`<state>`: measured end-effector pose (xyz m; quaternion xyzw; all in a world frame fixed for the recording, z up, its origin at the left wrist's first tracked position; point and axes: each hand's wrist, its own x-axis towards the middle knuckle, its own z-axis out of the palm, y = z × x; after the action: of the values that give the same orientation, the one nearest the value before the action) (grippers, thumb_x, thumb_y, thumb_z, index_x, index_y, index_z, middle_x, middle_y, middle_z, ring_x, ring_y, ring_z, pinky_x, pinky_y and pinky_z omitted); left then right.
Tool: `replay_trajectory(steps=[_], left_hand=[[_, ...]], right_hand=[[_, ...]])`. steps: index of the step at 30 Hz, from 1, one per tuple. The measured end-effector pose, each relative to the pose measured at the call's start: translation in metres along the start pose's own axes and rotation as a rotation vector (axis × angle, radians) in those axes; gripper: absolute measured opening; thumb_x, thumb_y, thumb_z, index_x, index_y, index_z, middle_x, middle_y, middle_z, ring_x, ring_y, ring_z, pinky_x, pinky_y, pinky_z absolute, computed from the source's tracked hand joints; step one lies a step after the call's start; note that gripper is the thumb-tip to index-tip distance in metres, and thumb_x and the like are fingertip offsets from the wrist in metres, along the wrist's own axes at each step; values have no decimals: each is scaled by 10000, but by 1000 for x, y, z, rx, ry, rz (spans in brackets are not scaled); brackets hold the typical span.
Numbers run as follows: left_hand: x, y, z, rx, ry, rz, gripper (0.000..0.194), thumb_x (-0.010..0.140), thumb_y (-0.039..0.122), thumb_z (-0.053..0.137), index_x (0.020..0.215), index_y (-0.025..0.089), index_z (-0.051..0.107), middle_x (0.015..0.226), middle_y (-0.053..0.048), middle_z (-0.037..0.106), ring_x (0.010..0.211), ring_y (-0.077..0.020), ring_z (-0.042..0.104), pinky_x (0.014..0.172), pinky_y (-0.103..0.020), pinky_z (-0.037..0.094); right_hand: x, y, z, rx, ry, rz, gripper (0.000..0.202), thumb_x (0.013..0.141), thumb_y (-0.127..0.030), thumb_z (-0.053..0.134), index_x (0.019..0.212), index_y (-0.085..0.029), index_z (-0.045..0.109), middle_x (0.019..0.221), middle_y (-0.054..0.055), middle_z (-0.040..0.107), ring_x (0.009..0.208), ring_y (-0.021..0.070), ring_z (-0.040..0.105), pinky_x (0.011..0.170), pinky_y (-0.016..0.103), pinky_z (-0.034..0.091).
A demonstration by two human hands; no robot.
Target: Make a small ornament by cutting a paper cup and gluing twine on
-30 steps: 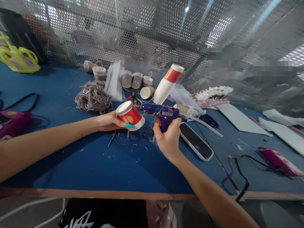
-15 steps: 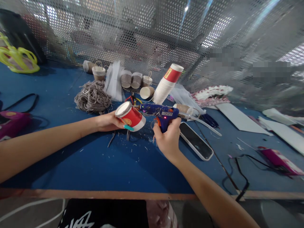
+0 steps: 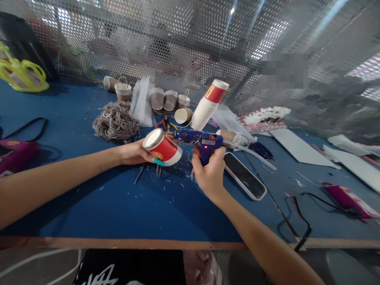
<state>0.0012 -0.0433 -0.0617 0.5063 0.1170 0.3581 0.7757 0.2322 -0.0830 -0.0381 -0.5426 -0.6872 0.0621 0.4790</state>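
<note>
My left hand (image 3: 138, 152) is wrapped around a red and white paper cup (image 3: 168, 150), tilted with its pale base toward the upper left. Grey cord appears to run around the edge of that base. In my right hand (image 3: 209, 172) is a blue glue gun (image 3: 197, 137) with an orange trigger and a lit red light. Its nozzle points left and is close to the cup's side; whether it touches I cannot tell. A long white glue stick (image 3: 255, 153) sticks out of the gun's back. The fingers behind the cup are mostly hidden.
A tangled grey cord bundle (image 3: 115, 122) lies behind my left hand. Beyond stand a leaning stack of paper cups (image 3: 204, 111) and several cord-wrapped cups (image 3: 157, 99). A phone (image 3: 245, 177) lies right of my right hand. Thread scraps litter the blue table (image 3: 142, 217).
The cup has turned and tipped slightly in my left hand, showing a bit more of its base. The glue gun stays nearly in place beside it.
</note>
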Motion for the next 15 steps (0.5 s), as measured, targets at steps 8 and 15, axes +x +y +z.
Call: replay_trajectory(steps=[8,15], left_hand=[[-2,2,3,-20,28,-17,642,567,28,809,1165,195,644,1118,-84,727,999,-221,674,823,-305,550],[-3,5,3,44,15,-64,647,578,48,811,1189,186,648,1209,-122,691,1067,-263,654,833,-333,542]], right_hand=[[0,1,-1,1,-20,8,353,745,-359,553,849,-290,223,660,-51,485,574,198,549,542,367,450],[0,0,1,15,2,-19,365,756,-373,591,846,-290,247,676,-38,536,574,181,567,520,357,483]])
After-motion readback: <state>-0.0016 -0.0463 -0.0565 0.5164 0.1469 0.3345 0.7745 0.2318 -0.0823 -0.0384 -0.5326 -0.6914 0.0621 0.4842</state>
